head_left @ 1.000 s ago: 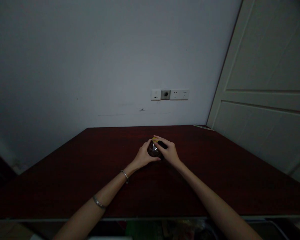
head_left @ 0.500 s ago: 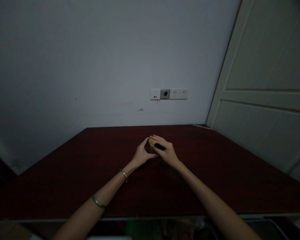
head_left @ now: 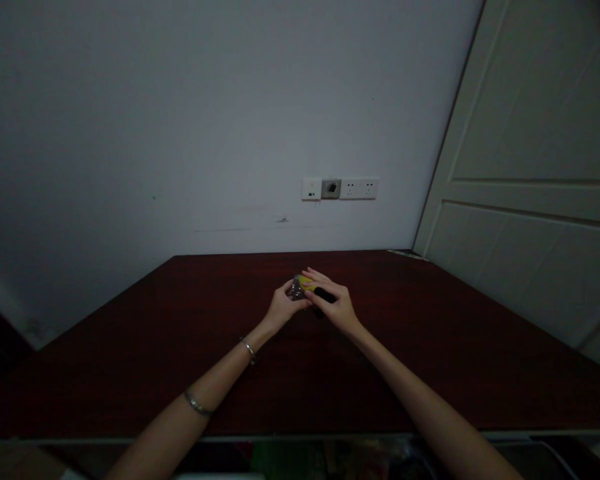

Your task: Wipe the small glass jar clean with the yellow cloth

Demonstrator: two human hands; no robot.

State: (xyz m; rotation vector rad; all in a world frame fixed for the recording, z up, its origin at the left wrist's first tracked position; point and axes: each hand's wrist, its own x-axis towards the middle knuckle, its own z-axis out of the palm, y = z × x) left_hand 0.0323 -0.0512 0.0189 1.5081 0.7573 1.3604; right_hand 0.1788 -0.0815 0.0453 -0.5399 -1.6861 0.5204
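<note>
Over the middle of a dark red table (head_left: pixel 220 293), one clear, glossy object (head_left: pixel 297 288) is held between two grips. It is clasped by the left grip (head_left: pixel 280 312), curled around its left side, while one yellow piece (head_left: pixel 307 283) is held up to it by the partly closed right grip (head_left: pixel 341 308). One black piece (head_left: pixel 325 294) is also cupped there; whether yellow and black are joined cannot be told. The object's full shape is hidden by the grips and dim light. Two bracelets (head_left: pixel 197 405) are worn on the left arm (head_left: pixel 227 375); both arms are cut off below. Beneath the near edge, items (head_left: pixel 285 460) are blurred by shadow. Wide tabletop is left on either side, bounded behind by a wall (head_left: pixel 230 120) fitted with four panels (head_left: pixel 350 189) and, at right, by a door (head_left: pixel 520 167).
</note>
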